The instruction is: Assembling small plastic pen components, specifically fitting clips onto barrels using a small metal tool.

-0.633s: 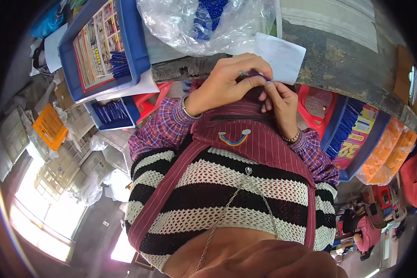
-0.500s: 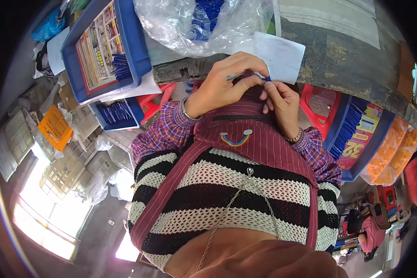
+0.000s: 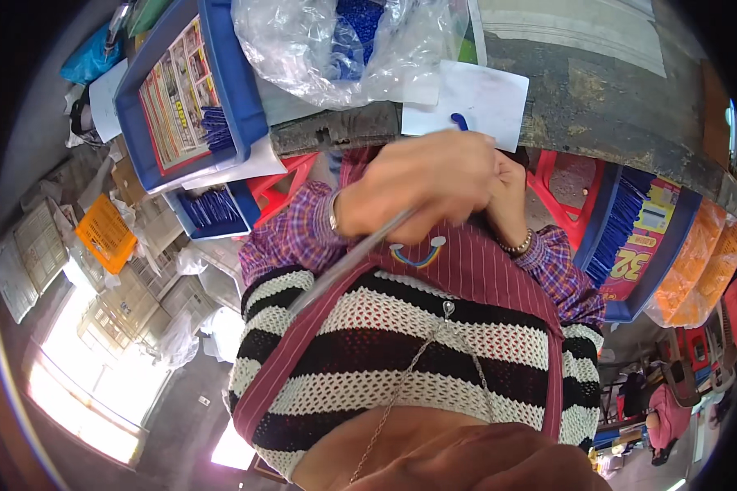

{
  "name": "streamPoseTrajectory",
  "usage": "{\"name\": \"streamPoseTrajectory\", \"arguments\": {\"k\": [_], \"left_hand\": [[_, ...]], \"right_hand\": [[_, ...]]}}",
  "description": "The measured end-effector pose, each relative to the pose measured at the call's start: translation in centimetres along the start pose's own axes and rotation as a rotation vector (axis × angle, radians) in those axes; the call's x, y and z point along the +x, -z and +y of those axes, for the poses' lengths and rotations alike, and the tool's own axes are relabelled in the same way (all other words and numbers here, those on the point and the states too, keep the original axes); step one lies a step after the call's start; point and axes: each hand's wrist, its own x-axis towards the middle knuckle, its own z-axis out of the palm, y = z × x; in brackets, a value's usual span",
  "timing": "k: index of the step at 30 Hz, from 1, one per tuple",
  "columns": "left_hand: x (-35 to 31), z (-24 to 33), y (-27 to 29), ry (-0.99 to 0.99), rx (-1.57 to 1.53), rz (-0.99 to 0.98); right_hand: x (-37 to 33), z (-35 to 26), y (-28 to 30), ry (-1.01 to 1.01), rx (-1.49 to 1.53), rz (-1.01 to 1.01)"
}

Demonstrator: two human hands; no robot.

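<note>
My left hand (image 3: 422,184) is closed and smeared by motion in front of my apron. From it a thin grey rod-like tool (image 3: 352,262) sticks out down and to the left, too blurred to name. My right hand (image 3: 509,192) is close beside it, fingers curled and partly hidden behind the left. A small curved blue piece (image 3: 459,121) rises above my hands, against the white paper (image 3: 491,98) at the table edge. Its lower end is hidden; it seems to be in my right fingers. The maroon striped apron (image 3: 467,266) hangs below the hands.
On the dark worn table (image 3: 581,98) lies a clear plastic bag (image 3: 278,49) of blue pieces. Blue trays (image 3: 250,106) with blue pieces stand at left, and another blue tray (image 3: 659,274) at right. Red stools (image 3: 565,196) show under the table. Orange bags (image 3: 696,274) lie far right.
My left hand has turned and moved in front of the right, and the grey tool now points down-left. The blue piece now shows higher, above the hands.
</note>
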Motion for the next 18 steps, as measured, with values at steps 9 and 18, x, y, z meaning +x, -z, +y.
{"name": "streamPoseTrajectory", "arguments": {"k": [9, 18], "left_hand": [[-0.8, -0.9, -0.2, 0.472, 0.075, 0.039], [-2.3, -0.6, 1.4, 0.500, -0.014, 0.209]], "right_hand": [[0.3, 0.0, 0.3, -0.038, 0.084, -0.020], [0.8, -1.3, 1.8, -0.456, 0.349, -0.146]]}}
